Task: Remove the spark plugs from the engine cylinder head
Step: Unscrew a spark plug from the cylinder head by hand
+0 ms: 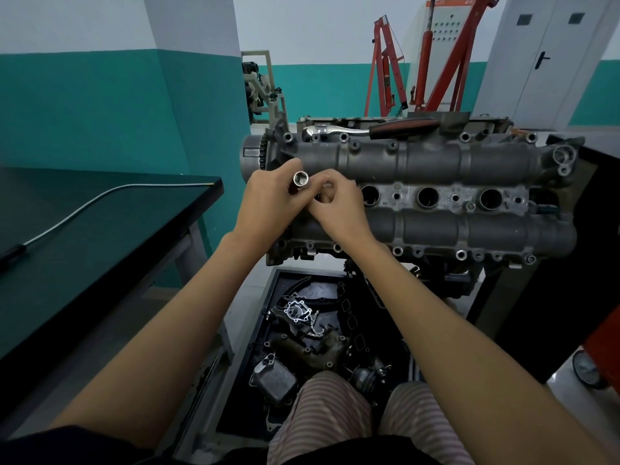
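Observation:
The grey engine cylinder head lies across the middle of the view on a stand, with three open spark plug wells showing in a row. My left hand grips a chrome spark plug socket, its open end turned up toward me. My right hand is curled over the leftmost well, fingertips pinching something small that my fingers hide. No spark plug is plainly visible. A ratchet wrench with a red and black handle rests on the far edge of the head.
A dark green workbench stands at left with a thin flexible metal tool on it. Below the engine a black tray holds several engine parts. A red engine hoist and grey cabinets stand behind.

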